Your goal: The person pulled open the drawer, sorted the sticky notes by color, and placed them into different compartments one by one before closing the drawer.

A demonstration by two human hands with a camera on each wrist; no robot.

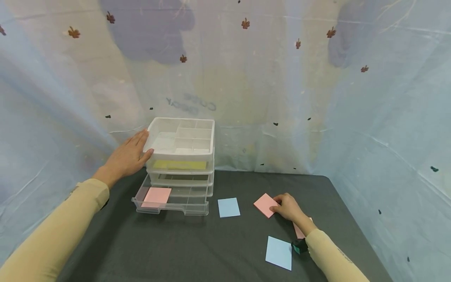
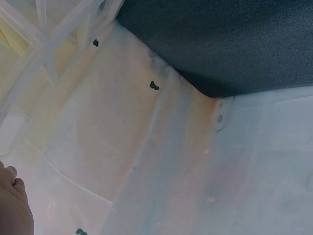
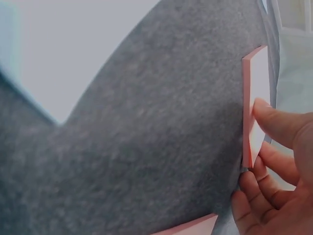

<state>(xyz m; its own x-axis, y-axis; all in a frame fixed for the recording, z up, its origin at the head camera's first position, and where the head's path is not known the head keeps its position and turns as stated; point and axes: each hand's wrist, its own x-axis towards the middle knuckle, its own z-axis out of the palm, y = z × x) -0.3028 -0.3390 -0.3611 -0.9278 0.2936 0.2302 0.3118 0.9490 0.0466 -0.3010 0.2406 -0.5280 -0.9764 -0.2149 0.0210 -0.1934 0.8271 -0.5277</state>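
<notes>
My left hand point(image 1: 128, 156) lies with straightish fingers against the left side of a clear plastic drawer unit point(image 1: 176, 156), thumb at its top front corner. Only the fingertips of that hand show in the left wrist view. The unit's bottom drawer point(image 1: 195, 210) is pulled out, and a pink sticky note pad point(image 1: 156, 196) lies in its left part. Over on the right, my right hand point(image 1: 289, 207) pinches another pink sticky note pad point(image 1: 264, 204) by its right edge. In the right wrist view, the thumb presses on the top of this pad point(image 3: 257, 85), close over the dark cloth.
A light blue square pad point(image 1: 229, 207) lies right of the drawer, and a larger-looking blue one point(image 1: 278, 253) nearer the front. Another pink pad point(image 1: 298, 232) is partly hidden under my right wrist. Something yellow point(image 1: 179, 165) shows in an upper drawer. Patterned sheeting point(image 1: 246, 86) hangs behind.
</notes>
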